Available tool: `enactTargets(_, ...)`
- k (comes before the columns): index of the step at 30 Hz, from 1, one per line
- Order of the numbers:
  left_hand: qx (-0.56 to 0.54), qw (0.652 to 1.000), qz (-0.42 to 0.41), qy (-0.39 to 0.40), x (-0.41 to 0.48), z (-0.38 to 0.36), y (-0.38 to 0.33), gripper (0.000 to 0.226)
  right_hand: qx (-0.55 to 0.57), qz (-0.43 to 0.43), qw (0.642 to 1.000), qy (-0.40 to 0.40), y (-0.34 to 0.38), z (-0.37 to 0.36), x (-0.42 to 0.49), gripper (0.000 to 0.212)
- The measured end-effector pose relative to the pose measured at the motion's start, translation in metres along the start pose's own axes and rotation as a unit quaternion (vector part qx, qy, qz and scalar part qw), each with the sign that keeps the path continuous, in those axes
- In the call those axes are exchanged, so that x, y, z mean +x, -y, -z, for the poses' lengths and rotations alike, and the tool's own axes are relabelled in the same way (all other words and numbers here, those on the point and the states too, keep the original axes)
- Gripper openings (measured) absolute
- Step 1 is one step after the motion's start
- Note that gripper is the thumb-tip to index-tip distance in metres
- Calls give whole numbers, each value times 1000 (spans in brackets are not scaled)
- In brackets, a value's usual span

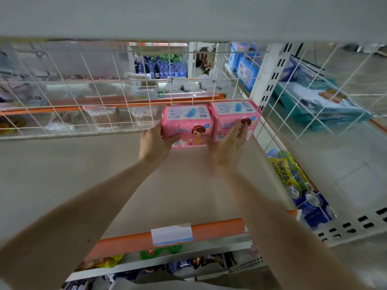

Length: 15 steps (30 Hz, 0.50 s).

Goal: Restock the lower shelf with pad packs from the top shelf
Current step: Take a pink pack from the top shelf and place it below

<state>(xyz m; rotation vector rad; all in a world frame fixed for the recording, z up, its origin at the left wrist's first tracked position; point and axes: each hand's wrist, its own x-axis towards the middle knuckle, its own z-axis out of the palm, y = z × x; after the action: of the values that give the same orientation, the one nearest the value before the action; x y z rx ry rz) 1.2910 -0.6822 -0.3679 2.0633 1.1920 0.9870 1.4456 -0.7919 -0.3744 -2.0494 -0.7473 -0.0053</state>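
Left grip (155,143) clasps left pack (188,120), right grip (229,145) apparently touches right pack (232,113).

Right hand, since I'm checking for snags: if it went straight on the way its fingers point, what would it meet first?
The right pink pad pack: the right hand rests its straight fingers against its front. Behind the pack stands the wire mesh back, though the gap between them is unclear.
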Motion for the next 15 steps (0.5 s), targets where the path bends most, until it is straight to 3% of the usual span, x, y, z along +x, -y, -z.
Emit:
enactTargets(9, 19, 999, -29, -11, 9, -2, -3, 44, -11, -27, 998, -46, 7, -9, 11, 103)
enactTargets(15, 26, 1000, -15, 8, 8, 1, -8, 42, -11, -20, 999, -34, 14, -6, 7, 101)
